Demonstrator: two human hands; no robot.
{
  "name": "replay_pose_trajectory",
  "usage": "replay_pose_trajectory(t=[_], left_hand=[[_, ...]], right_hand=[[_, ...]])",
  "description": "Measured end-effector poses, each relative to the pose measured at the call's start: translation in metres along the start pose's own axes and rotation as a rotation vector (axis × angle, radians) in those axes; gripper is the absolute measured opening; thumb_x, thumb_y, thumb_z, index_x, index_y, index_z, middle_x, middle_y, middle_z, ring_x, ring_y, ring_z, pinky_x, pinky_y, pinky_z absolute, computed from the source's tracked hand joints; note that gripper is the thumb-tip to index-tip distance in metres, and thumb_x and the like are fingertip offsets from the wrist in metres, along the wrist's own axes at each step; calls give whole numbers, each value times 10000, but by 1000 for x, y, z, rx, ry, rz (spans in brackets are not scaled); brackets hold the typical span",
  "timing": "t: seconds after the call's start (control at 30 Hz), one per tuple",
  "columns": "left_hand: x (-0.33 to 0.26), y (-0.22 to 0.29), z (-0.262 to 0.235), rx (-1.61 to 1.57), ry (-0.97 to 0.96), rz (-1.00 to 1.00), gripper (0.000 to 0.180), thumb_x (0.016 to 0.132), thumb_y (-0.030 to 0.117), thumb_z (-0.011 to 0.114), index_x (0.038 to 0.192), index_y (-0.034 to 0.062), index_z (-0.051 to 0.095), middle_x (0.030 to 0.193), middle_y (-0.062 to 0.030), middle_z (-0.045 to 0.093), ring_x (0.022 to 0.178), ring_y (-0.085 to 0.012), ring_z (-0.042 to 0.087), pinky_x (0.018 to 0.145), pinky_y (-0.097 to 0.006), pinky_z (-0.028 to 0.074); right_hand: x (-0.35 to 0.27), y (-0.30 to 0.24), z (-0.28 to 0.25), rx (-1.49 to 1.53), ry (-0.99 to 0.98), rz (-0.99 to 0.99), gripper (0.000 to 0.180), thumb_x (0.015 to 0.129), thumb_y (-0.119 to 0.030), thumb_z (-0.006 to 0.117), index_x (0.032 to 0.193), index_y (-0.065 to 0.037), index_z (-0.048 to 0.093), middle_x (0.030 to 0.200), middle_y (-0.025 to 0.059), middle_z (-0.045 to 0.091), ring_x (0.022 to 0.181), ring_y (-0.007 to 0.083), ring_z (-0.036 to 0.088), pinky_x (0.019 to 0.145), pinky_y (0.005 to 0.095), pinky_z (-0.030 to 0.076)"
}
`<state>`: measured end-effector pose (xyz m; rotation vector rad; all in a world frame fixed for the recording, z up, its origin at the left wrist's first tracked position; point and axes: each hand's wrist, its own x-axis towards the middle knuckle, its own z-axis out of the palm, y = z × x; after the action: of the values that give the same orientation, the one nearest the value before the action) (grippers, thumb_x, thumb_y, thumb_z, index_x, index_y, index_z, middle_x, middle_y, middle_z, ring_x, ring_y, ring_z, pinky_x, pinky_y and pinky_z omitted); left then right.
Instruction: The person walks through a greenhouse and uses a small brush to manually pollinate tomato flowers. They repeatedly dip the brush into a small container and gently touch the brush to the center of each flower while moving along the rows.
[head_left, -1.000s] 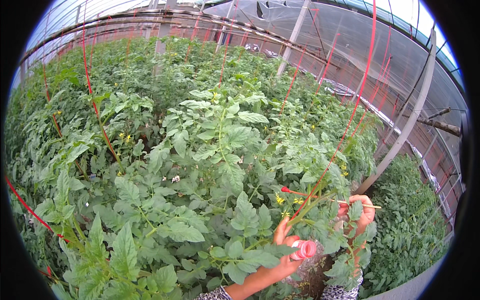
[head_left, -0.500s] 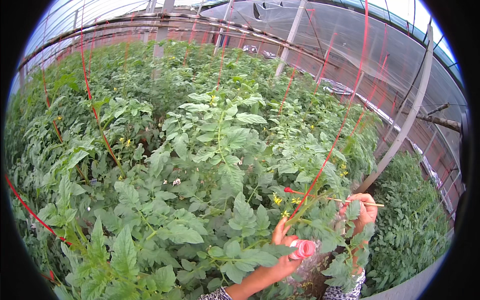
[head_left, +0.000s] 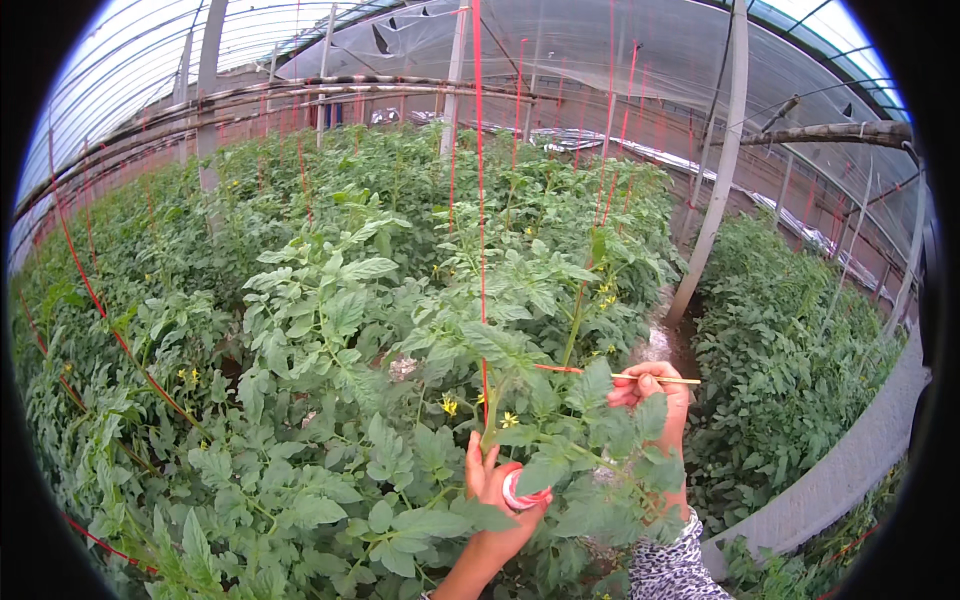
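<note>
My left hand [head_left: 492, 492] is low in the middle, shut on a small round red-and-white container [head_left: 522, 490] next to a tomato plant stem [head_left: 492, 420]. My right hand [head_left: 655, 392] is a little higher and to the right, pinching a thin pale stick [head_left: 668, 379]. The stick's red front end [head_left: 558, 369] points left toward the plant top. Small yellow flowers [head_left: 449, 406] sit just above my left hand. A red support string [head_left: 480, 250] runs straight up from the stem. Leaves cover part of both hands.
Dense rows of tomato plants [head_left: 300, 330] fill the left and centre, with more red strings [head_left: 95, 300] rising to overhead pipes. A narrow path [head_left: 672, 345] and a grey post [head_left: 712, 215] lie to the right, beyond them another plant row [head_left: 790, 350] and a low wall [head_left: 850, 460].
The view has swung, so the plant top and the red string now stand upright near the centre. Both hands keep their hold; the stick's red end sits closer to the plant top.
</note>
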<state>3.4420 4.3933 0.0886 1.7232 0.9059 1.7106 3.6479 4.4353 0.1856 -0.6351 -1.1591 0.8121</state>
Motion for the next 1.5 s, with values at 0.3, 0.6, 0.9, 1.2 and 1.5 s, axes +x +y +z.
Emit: replay_pose_trajectory(t=[0.3, 0.6, 0.9, 1.2, 1.5], left_hand=[[-38, 19, -1, 38, 24, -121, 481, 638, 136, 821, 1004, -3, 542, 1059, -197, 592, 1113, -322, 511, 910, -420, 420], [-46, -2, 48, -476, -287, -579, 364, 795, 177, 682, 1105, 39, 551, 1052, -67, 585, 933, -187, 571, 767, -404, 492], [-9, -58, 96, -156, -358, -186, 607, 589, 162, 880, 1069, 19, 535, 1295, -202, 494, 1225, -314, 464, 1012, -428, 323], [16, -46, 107, 8, -268, -453, 552, 563, 14, 811, 1048, 6, 547, 1291, -112, 525, 1026, -166, 551, 863, -290, 461], [21, -62, 124, -29, -231, -524, 545, 556, 35, 824, 1026, 12, 549, 1283, -134, 519, 998, -165, 551, 852, -296, 467]], right_hand=[[-88, 10, -91, 233, 548, -225, 164, 938, -100, 510, 1037, 28, 535, 898, 185, 646, 751, 227, 662, 684, 335, 581], [-55, 16, -123, -146, 510, -274, 215, 952, -127, 511, 1063, 55, 538, 973, 186, 628, 853, 261, 663, 770, 367, 561], [36, 60, -158, -281, 300, -246, 176, 948, -47, 495, 1060, 67, 569, 1026, 137, 601, 914, 237, 652, 834, 335, 537], [103, 92, -185, -377, 256, -319, 151, 930, -14, 510, 1036, 59, 590, 1030, 128, 595, 910, 211, 654, 810, 305, 539], [125, 95, -188, -534, 161, -291, 142, 926, -5, 513, 1021, 58, 597, 999, 131, 605, 876, 208, 659, 787, 293, 538]])
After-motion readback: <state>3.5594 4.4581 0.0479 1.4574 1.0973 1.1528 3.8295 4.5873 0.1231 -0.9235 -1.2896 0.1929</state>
